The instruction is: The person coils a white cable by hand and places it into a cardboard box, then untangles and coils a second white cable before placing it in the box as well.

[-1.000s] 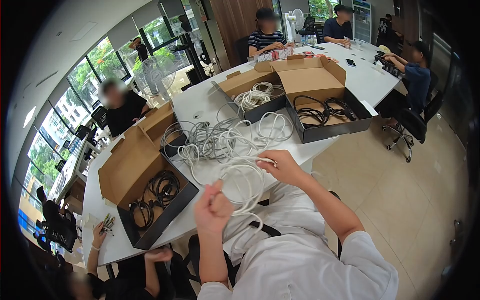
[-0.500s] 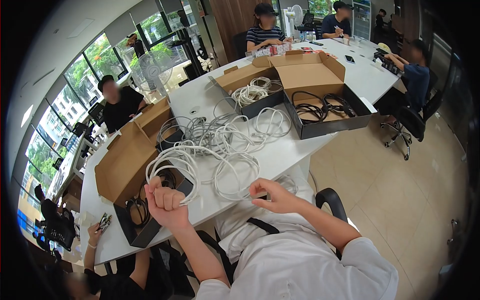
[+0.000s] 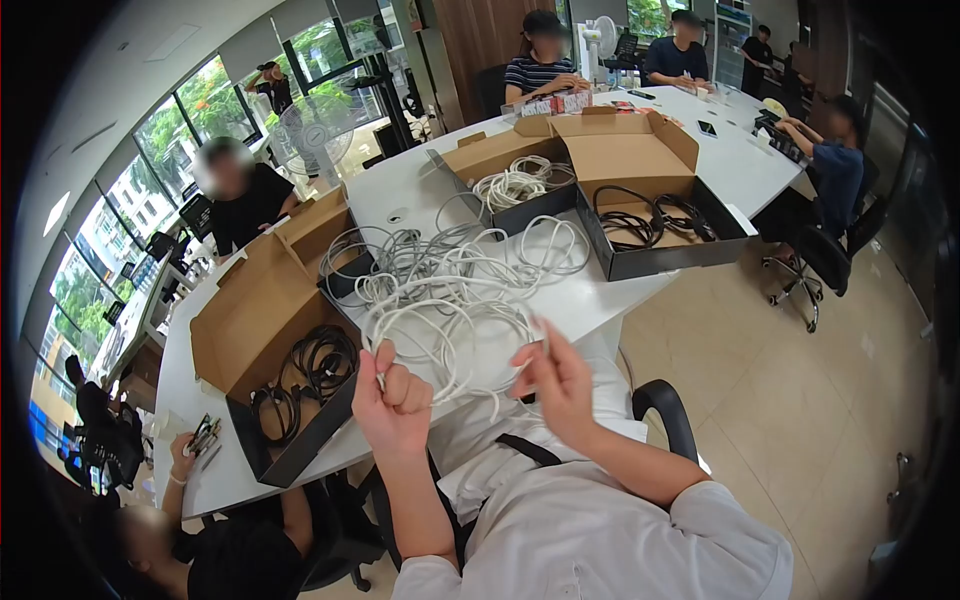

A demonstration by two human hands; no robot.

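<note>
My left hand is closed around a coil of white cable, whose loops spread out above the fist and over the tabletop. To its right, my right hand is curled with its fingers at a white strand; motion blurs the fingertips, but a strand seems pinched there. Beyond both hands lies a tangled heap of grey and white cables, partly behind the held coil. Some loops overlap the heap, so where the held cable ends is hidden.
An open box with black cables stands left of my hands. Farther off are a box with white cables and another with black cables. Several people sit around the white table; one person's hand holds small items at left.
My left hand has moved right with the white coil, uncovering the black cables in the left box. My right hand has shifted slightly right and turned its fingers upward.
</note>
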